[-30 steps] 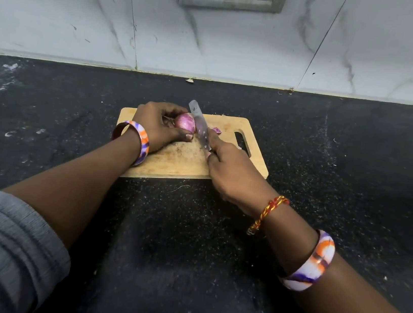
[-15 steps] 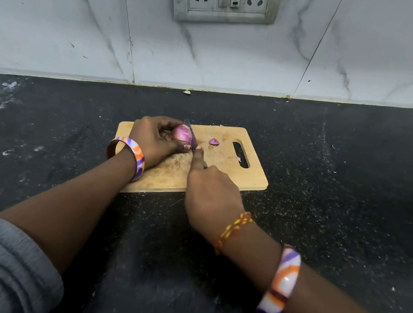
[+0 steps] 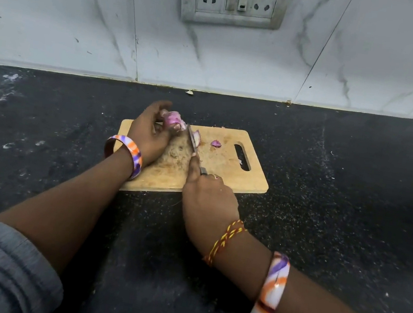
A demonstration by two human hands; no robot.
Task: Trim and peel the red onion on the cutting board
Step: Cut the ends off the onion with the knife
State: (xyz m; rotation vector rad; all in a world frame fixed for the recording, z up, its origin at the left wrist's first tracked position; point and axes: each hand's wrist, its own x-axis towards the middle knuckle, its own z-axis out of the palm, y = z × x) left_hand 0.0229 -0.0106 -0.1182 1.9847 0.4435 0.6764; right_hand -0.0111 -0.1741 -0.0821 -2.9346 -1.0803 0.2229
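Half a second ago my knife (image 3: 193, 142) stood against the red onion (image 3: 174, 122), with my left hand (image 3: 150, 135) pressing it down on the board. Now the onion has come away to the left, lifted toward the far left edge of the cutting board (image 3: 224, 169), and a freshly cut slice (image 3: 197, 137) lies against the right side of the blade. The older trimmed piece (image 3: 216, 143) sits where it was, between the slice and the handle slot of the board.

The onion shows purple skin with paler streaks, and its cut face is turned to the right. I cannot tell whether it touches the board or is just above it.

The fingers of my left hand are curled around the onion from the left and from behind, the thumb tip pressing on its near side. My right hand (image 3: 208, 199) is closed around the knife handle, with the forefinger stretched straight along the back of the blade. The blade points away from me, and its tip is just right of the onion. The board lies on the dark speckled worktop (image 3: 326, 199), and there is a striped bangle (image 3: 131, 153) on my left wrist.
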